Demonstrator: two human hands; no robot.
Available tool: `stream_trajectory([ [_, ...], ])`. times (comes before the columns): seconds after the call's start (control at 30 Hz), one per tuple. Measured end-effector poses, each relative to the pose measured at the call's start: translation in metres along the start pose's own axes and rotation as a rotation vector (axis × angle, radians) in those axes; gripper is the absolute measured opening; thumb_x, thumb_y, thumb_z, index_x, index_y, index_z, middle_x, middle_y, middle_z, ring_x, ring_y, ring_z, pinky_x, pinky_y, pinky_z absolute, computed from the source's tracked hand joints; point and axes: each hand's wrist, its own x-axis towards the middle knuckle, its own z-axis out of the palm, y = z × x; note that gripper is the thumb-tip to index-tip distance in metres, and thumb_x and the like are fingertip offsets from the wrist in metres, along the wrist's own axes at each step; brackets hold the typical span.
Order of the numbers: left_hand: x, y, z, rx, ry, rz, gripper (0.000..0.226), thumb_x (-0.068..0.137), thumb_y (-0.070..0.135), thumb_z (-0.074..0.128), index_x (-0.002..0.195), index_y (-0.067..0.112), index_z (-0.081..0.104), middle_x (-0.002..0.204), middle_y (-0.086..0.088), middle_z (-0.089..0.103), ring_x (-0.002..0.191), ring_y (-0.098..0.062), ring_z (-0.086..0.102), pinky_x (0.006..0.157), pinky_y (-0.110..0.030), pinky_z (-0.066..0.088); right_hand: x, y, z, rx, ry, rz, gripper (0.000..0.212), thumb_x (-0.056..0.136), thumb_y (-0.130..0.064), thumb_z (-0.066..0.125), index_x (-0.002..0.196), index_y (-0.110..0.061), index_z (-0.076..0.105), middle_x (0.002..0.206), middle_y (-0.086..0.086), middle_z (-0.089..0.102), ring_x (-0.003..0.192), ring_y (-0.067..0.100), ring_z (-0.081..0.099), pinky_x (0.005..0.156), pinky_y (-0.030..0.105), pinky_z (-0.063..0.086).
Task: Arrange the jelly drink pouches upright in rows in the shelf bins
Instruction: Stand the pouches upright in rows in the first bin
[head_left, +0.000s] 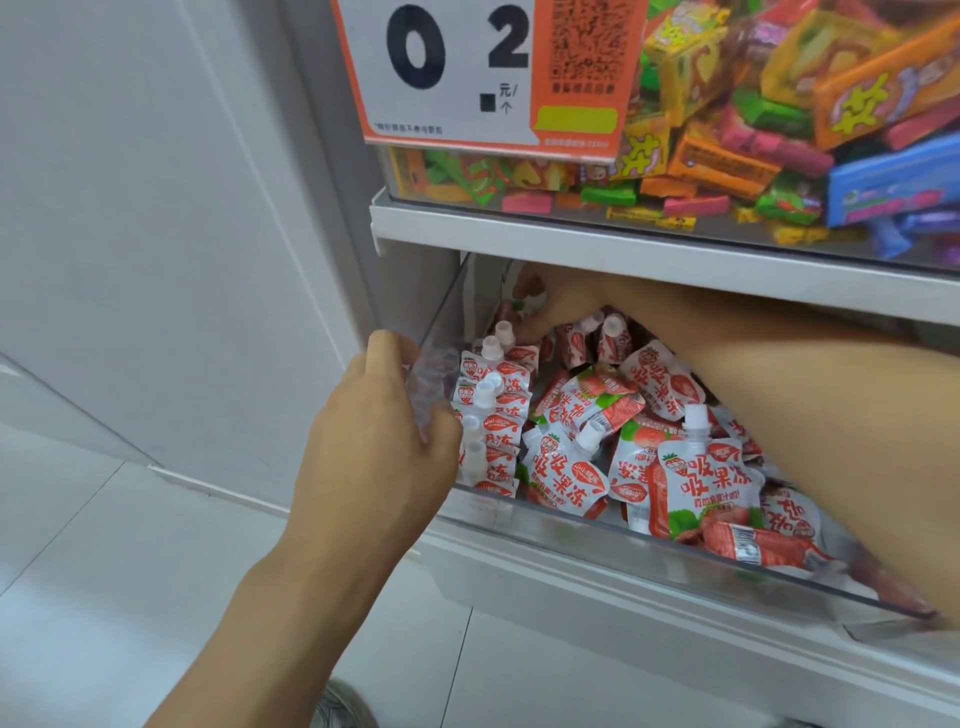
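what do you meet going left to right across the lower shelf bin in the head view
left hand gripping the clear bin wall → upright row of pouches along that wall → jumbled pouches → tall upright pouch → right forearm

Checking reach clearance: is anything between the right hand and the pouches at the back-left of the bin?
Nothing visible. The right hand is already on a pouch at the bin's back left, under the upper shelf. The left hand grips the clear bin wall.
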Motion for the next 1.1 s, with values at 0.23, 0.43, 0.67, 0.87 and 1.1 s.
stream_trajectory([
  [0.23, 0.004, 0.011, 0.001, 0.010, 0.176, 0.173, 0.023, 0.081, 0.015, 0.062, 0.104, 0.018, 0.056, 0.099, 0.006, 0.052, 0.085, -0.009, 0.047, 0.070, -0.014, 0.029, 0.014, 0.004, -0.004, -0.103, -0.106, -0.002, 0.081, 0.082, -0.046, 0.073, 0.147, -0.011, 0.040, 0.148, 0.009, 0.047, 0.130, 0.025, 0.049, 0.107, 0.033, 0.040],
  [0.43, 0.038, 0.018, 0.033, 0.031, -0.213, 0.247, 0.034, 0.088, 0.029, 0.060, 0.120, 0.022, 0.050, 0.109, 0.006, 0.052, 0.098, -0.013, 0.054, 0.079, -0.017, 0.037, 0.039, 0.018, 0.016, 0.040, -0.117, -0.004, 0.051, 0.091, -0.020, 0.069, 0.134, 0.002, 0.053, 0.134, 0.014, 0.057, 0.126, 0.024, 0.052, 0.096, 0.024, 0.041],
  [0.67, 0.063, 0.019, 0.063, 0.050, -0.334, 0.129, 0.018, 0.090, 0.025, 0.059, 0.106, 0.018, 0.056, 0.096, -0.004, 0.062, 0.078, -0.021, 0.059, 0.062, -0.025, 0.041, 0.025, 0.029, 0.007, 0.090, 0.021, -0.057, 0.052, 0.094, -0.017, 0.063, 0.137, 0.006, 0.047, 0.140, 0.024, 0.050, 0.129, 0.035, 0.048, 0.067, 0.007, 0.041],
  [0.87, 0.060, 0.018, 0.066, 0.051, -0.240, 0.159, 0.014, 0.091, 0.024, 0.057, 0.105, 0.020, 0.057, 0.089, -0.002, 0.065, 0.075, -0.023, 0.062, 0.058, -0.026, 0.047, 0.020, 0.038, 0.016, 0.092, 0.070, -0.046, 0.037, 0.101, -0.014, 0.052, 0.123, 0.015, 0.055, 0.073, 0.008, 0.045, 0.061, 0.011, 0.037, 0.048, 0.010, 0.035],
  [1.1, 0.059, 0.019, 0.060, -0.009, -0.353, 0.178, 0.038, 0.090, 0.031, 0.058, 0.125, 0.037, 0.046, 0.098, 0.005, 0.051, 0.084, -0.016, 0.052, 0.053, -0.008, 0.027, 0.023, 0.029, 0.017, -0.306, 0.130, -0.118, 0.047, 0.090, -0.034, 0.065, 0.131, -0.012, 0.055, 0.120, 0.005, 0.061, 0.105, 0.024, 0.059, 0.088, 0.030, 0.047],
])
